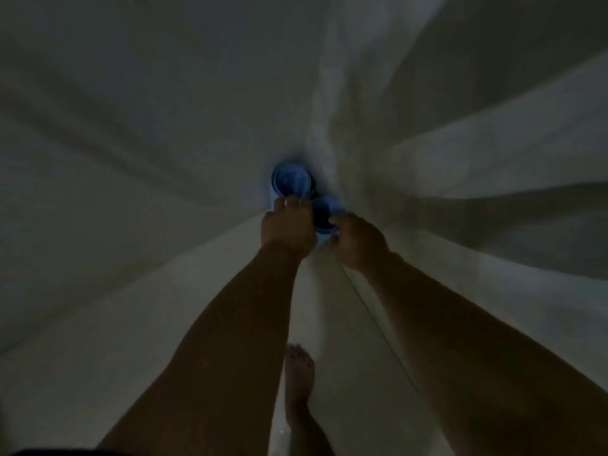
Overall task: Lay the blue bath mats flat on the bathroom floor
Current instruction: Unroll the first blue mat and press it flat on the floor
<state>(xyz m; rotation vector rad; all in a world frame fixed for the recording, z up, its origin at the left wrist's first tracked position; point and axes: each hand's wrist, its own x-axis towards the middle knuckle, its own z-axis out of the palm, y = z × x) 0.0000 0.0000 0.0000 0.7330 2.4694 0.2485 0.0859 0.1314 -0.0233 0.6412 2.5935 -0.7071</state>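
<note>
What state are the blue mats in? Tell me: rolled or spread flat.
Rolled, not flat: both blue mats show round spiral ends. The left hand and right hand each grip one above the floor.

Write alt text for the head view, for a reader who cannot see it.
In a dim, motion-blurred view, the left hand and right hand reach forward, each gripping a blue bath mat that looks rolled, ends toward the camera. A bare foot stands on the pale floor below.
</note>
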